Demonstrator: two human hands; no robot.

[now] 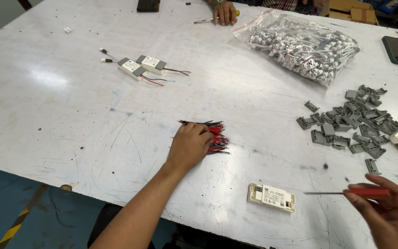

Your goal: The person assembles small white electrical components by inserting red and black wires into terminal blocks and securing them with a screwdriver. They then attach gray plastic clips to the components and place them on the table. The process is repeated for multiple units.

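Now left hand (190, 145) clutches red-black wires (215, 136); right hand (390, 214) pinches a red screwdriver (346, 192).

a small electronics assembly workshop; a scuffed white counter (70, 115) carries bundled red and black wires (215, 133), a heap of grey plastic clips (355, 120), white driver boxes (141, 66), a bag of connectors (300, 46); another worker's hand (224, 13) opposite
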